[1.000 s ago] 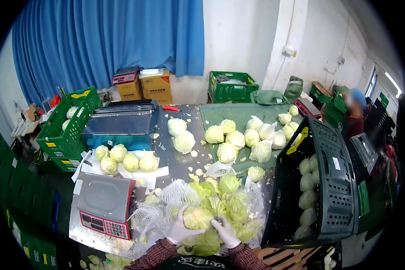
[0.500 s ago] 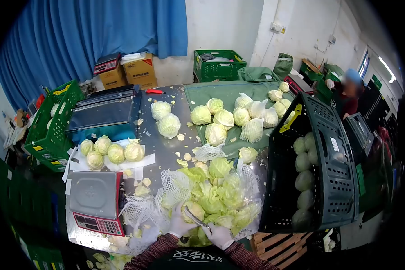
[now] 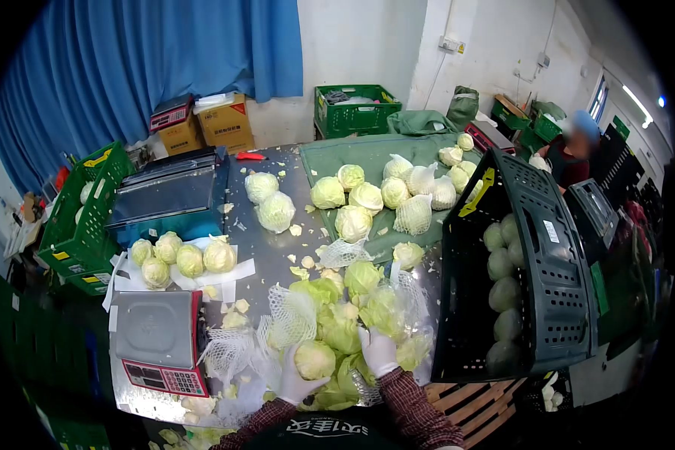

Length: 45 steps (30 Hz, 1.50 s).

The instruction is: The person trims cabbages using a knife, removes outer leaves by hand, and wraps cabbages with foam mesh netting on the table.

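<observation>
My left hand (image 3: 298, 379), in a white glove, is closed round the side of a trimmed pale cabbage (image 3: 314, 360) near the table's front edge. My right hand (image 3: 380, 351), also gloved, is at the heap of loose green leaves (image 3: 339, 330), to the right of that cabbage. Its fingers are bent forward, and I cannot make out what they hold; no knife blade shows. A small pale cut piece (image 3: 350, 310) lies on the leaves ahead. White foam netting (image 3: 291, 315) lies left of the heap.
At the left are a scale (image 3: 157, 330) and several cabbages on white paper (image 3: 236, 271). Several more lie on a green cloth (image 3: 319, 161). A tipped dark crate (image 3: 559, 285) with wrapped cabbages stands right. A red-handled tool (image 3: 250, 156) lies at the back. A co-worker (image 3: 570, 150) is at far right.
My right hand has moved away from the cabbage, forward and right onto the leaves. The knife it held at the cabbage no longer shows. My left hand still grips the cabbage, now turned.
</observation>
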Tool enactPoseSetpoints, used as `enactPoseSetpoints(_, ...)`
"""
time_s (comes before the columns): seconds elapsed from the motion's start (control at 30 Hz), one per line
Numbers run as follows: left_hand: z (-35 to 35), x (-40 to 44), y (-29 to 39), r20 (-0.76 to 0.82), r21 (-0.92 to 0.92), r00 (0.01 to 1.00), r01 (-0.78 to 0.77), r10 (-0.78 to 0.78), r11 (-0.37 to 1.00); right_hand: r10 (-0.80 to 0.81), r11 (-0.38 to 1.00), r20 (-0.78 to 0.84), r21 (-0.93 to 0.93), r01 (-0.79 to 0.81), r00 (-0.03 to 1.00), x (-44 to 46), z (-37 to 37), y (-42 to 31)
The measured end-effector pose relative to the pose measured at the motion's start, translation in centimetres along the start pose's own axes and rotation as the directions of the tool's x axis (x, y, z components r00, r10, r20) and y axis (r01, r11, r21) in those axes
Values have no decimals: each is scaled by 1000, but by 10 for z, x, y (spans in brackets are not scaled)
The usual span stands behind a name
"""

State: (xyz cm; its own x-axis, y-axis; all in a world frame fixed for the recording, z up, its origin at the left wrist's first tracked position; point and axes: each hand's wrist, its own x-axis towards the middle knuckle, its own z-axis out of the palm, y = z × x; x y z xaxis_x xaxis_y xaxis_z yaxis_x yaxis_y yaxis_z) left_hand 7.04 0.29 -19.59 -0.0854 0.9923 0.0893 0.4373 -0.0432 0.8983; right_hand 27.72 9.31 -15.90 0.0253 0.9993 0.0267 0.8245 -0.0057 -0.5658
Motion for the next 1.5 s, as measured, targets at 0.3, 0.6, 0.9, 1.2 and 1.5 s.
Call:
enactPoseSetpoints(0.3, -81, 8, 33, 340, 680, 930, -345, 139, 647, -83, 793, 180, 608, -44, 980, -60, 77, 11)
enactPoseSetpoints(0.6, -64, 52, 21, 579, 110, 815, -124, 38, 986, 76, 407, 329, 852, -330, 941, -36, -47, -28)
enactPoseSetpoints(0.9, -85, 24, -3, 377, -848, 916, 400, -135, 348, -48, 188, 575, 808, -558, 817, -48, -47, -48)
enactPoseSetpoints(1.2, -82, 20, 60, 328, -835, 944, 309, -39, 456, -95, 269, 473, 859, -435, 876, -53, -61, -75)
enactPoseSetpoints(1.5, -77, 20, 33, 357, -904, 925, 307, -131, -298, -87, 522, 351, 813, -257, 932, -60, -38, -53)
